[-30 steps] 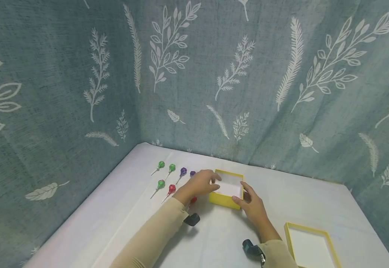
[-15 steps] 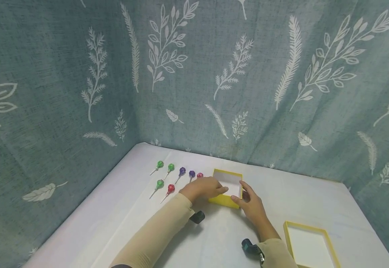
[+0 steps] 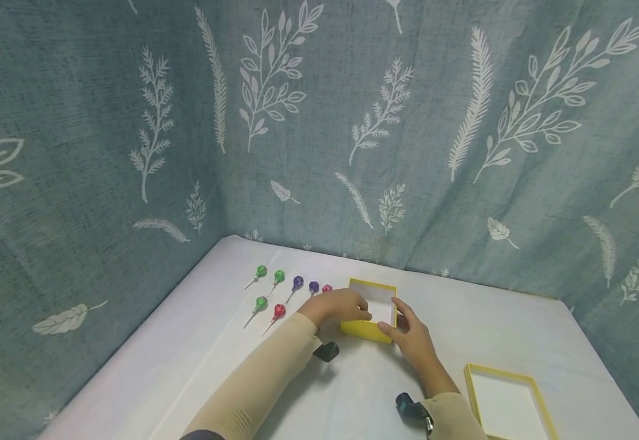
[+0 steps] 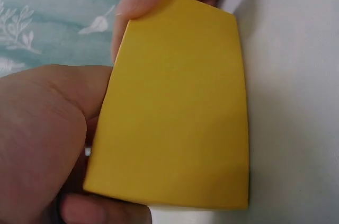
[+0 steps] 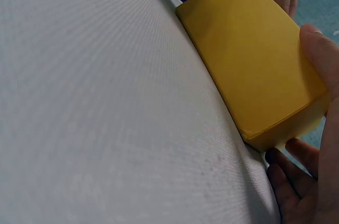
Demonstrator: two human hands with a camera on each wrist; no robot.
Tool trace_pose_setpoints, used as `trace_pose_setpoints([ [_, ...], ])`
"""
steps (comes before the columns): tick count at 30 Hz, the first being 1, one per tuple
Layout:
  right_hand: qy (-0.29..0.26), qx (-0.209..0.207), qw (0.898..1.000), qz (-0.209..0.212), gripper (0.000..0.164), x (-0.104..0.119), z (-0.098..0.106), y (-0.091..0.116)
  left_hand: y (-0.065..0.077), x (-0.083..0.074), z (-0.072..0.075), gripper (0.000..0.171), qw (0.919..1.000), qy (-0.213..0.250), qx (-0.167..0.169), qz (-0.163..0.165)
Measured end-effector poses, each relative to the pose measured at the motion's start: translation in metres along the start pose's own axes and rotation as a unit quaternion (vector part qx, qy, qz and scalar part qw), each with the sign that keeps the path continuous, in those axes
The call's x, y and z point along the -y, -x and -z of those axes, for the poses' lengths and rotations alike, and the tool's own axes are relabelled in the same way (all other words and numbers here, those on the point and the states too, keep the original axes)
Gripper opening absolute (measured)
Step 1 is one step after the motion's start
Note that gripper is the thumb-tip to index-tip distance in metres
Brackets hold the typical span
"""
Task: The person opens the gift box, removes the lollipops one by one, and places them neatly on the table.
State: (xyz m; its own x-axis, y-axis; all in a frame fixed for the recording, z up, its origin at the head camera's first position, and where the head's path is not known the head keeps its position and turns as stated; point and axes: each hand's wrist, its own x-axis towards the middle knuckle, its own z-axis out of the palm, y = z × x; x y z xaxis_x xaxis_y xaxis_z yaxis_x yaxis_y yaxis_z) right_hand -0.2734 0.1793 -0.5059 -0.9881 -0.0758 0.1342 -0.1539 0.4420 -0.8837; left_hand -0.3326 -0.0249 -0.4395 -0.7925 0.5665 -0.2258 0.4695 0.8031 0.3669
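Note:
A yellow open-topped box [image 3: 367, 330] with a white inside stands on the white-covered table. My left hand [image 3: 341, 305] reaches over its left wall, thumb and fingers bent inside the rim; in the left wrist view a finger [image 4: 106, 211] lies outside that wall. The fingertips inside are hidden by the yellow front wall [image 4: 175, 107]. My right hand [image 3: 414, 339] grips the box's front right corner, its thumb [image 5: 318, 49] on the front and its other fingers along the right side.
Several wrapped lollipops lie left of the box: green [image 3: 261, 304], red [image 3: 279, 311], purple [image 3: 297, 282] and pinkish [image 3: 327, 288]. A shallow yellow-edged lid [image 3: 503, 371] lies at the right front. A patterned curtain [image 3: 319, 134] hangs behind the table.
My left hand has shifted right, and its fingers have bent further over the box's left wall. The right hand keeps its grip; the box has hardly moved.

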Motion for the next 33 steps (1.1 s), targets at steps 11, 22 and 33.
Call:
trace_pose_setpoints([
  [11, 0.009, -0.002, 1.0, -0.006, 0.081, 0.001, 0.001, -0.003, -0.005, -0.003, 0.011, 0.01, 0.9996, 0.01, 0.026, -0.009],
  [22, 0.005, -0.003, 1.0, -0.009, 0.083, 0.001, 0.0, -0.002, -0.004, 0.0, 0.007, 0.014, 0.9999, 0.002, -0.011, -0.012],
  [33, 0.004, -0.004, 1.0, 0.005, 0.081, -0.002, 0.0, 0.0, -0.006, -0.002, 0.007, 0.029, 0.9993, -0.026, -0.008, 0.027],
])
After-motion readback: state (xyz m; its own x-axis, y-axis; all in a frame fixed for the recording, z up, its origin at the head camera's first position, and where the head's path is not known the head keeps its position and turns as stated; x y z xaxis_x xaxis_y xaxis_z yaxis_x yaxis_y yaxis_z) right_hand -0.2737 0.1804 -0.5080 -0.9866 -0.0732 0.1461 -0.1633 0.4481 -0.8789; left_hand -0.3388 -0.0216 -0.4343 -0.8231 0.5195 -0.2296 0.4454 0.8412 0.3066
